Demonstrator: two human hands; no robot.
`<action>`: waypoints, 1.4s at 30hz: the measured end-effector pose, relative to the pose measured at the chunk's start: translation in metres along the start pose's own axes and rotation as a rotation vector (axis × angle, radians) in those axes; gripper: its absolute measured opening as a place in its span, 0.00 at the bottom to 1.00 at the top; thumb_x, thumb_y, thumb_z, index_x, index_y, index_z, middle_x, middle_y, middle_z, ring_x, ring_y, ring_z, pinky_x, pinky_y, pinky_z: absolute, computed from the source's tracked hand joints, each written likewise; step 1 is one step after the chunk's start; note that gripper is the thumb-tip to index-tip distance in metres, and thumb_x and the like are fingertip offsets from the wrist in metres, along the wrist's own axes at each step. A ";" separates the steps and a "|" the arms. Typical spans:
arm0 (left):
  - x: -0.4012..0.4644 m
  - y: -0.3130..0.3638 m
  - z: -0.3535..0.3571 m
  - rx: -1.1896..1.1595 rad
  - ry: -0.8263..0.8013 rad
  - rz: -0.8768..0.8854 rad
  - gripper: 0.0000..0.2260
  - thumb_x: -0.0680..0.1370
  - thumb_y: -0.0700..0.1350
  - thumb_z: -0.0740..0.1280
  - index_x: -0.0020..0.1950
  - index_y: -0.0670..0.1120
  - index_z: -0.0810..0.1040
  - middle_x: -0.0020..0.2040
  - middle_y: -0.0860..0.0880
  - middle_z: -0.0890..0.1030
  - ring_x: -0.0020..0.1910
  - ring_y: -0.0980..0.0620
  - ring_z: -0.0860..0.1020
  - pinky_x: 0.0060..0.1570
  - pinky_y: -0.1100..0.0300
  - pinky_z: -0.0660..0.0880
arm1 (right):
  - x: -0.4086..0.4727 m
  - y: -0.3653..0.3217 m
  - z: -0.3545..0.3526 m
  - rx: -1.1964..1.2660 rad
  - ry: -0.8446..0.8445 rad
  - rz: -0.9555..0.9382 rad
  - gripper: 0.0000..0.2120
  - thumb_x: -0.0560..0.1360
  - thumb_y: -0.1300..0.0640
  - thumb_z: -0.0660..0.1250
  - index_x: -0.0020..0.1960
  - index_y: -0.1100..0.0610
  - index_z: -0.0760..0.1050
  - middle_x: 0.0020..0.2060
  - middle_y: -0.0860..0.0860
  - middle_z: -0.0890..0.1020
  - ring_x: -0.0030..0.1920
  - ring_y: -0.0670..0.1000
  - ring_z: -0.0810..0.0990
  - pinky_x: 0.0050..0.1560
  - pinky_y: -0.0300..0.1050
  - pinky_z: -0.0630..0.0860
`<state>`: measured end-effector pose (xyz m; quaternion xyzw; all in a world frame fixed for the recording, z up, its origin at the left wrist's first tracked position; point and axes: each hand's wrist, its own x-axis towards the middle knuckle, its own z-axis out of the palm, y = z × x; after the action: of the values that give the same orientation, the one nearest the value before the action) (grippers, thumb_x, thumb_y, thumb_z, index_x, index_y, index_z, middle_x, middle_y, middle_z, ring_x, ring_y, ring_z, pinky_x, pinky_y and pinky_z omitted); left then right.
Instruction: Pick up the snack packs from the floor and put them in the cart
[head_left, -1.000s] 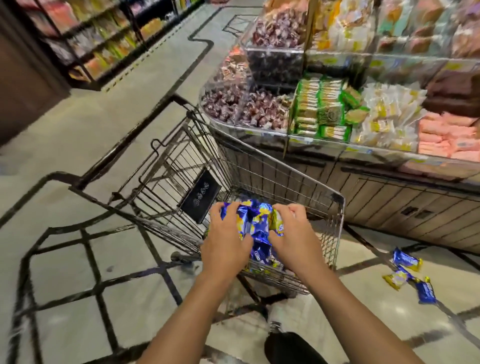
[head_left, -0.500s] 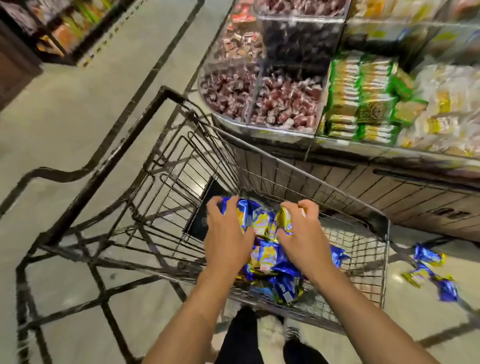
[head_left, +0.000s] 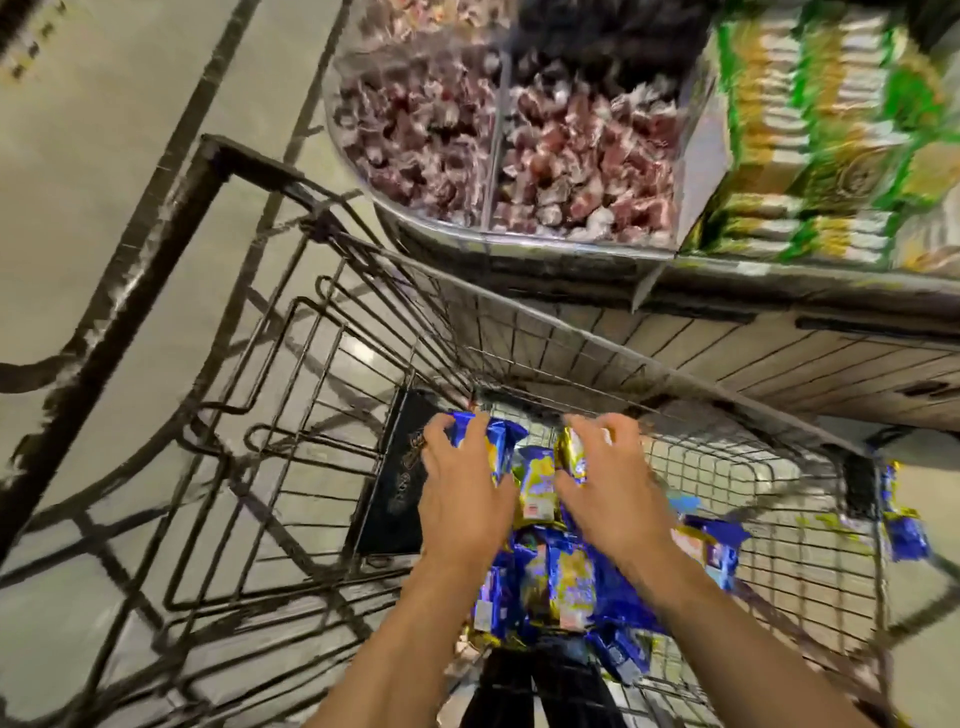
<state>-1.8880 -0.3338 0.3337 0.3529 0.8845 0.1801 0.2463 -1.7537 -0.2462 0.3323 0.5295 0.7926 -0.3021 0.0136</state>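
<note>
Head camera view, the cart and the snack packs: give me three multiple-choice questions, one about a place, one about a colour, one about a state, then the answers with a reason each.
1. Where are the hands?
A. Over the cart basket
B. On the cart handle
C. In the candy bin

2. What are the main colours of the snack packs?
A. Red and white
B. Blue and yellow
C. Green and black

3. What are the hands doing?
A. Hanging empty
B. Gripping a bundle of packs between them
C. Pushing the shelf

Answers:
1. A, left hand and right hand are above the wire cart.
2. B, the snack packs show blue wrappers with yellow.
3. B, fingers of both hands curl round packs.
</note>
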 end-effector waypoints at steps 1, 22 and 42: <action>0.011 -0.003 0.010 0.003 -0.010 -0.005 0.31 0.73 0.49 0.72 0.73 0.55 0.64 0.72 0.49 0.53 0.71 0.47 0.63 0.58 0.50 0.75 | 0.013 0.002 0.008 0.000 -0.013 -0.012 0.29 0.73 0.49 0.69 0.71 0.44 0.63 0.69 0.49 0.59 0.63 0.56 0.73 0.52 0.56 0.78; 0.137 -0.077 0.173 0.009 -0.013 -0.156 0.30 0.75 0.46 0.69 0.75 0.52 0.63 0.72 0.47 0.54 0.64 0.44 0.62 0.61 0.47 0.72 | 0.150 0.023 0.155 -0.024 -0.075 0.069 0.28 0.75 0.47 0.68 0.71 0.49 0.62 0.70 0.50 0.59 0.68 0.55 0.65 0.58 0.51 0.72; 0.035 -0.005 0.029 0.119 -0.011 0.146 0.15 0.75 0.43 0.65 0.62 0.47 0.74 0.59 0.48 0.73 0.60 0.45 0.71 0.58 0.48 0.74 | 0.037 0.001 0.022 -0.035 -0.015 0.014 0.20 0.74 0.54 0.65 0.66 0.54 0.73 0.63 0.51 0.71 0.64 0.54 0.69 0.61 0.51 0.72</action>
<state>-1.8960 -0.3082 0.2967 0.4313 0.8643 0.1427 0.2158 -1.7755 -0.2259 0.3009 0.5322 0.7940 -0.2920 0.0310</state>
